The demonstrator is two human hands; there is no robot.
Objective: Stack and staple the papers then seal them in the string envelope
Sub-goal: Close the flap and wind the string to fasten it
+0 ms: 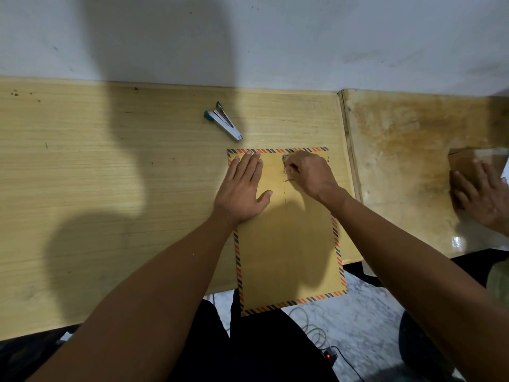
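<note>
Left hand [243, 186] pressed flat on string envelope [286, 244]; right hand [309, 175] pinching its string [289, 172] near the top; stapler [223, 121] just beyond on counter [110, 161].

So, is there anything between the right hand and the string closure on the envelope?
Nothing visible. The right hand is already at the string closure near the far edge of the envelope, its fingers pinching the string. The left hand lies flat beside it on the flap, and the stapler rests apart on the table.
</note>
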